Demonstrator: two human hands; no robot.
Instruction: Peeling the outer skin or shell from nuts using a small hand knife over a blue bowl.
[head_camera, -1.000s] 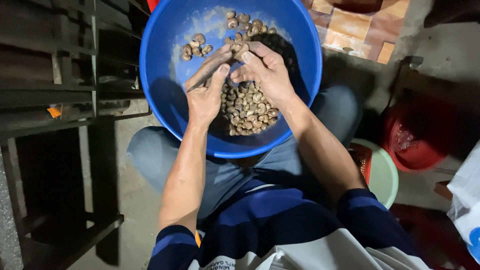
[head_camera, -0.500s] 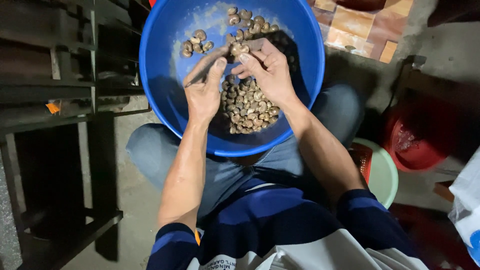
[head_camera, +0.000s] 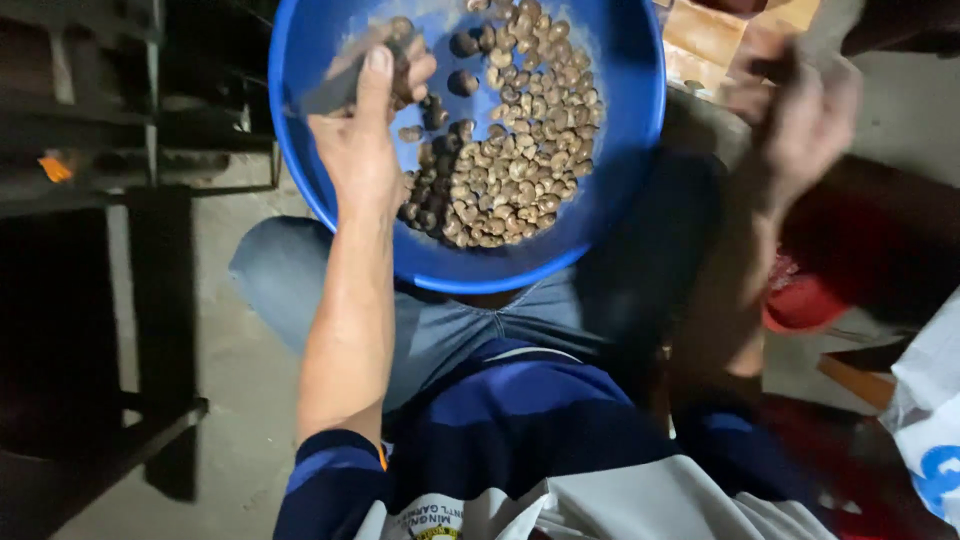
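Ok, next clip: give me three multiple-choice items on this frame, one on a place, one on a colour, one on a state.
1. Where is the right hand?
A. Inside the basin
B. Outside the basin, beyond its right rim
C. On the knee

2. What colour is the basin?
A. Blue
B. Green
C. White

3. What is the left hand doing?
A. Lying flat and empty
B. Gripping the basin's rim
C. Holding a thin dark tool over the nuts

Answers: 1 B, the blurred right hand is raised clear of the rim, over the floor. 2 A, wall and rim are bright blue. 3 C, thumb and fingers close on a dark blade-like piece above the brown nuts.
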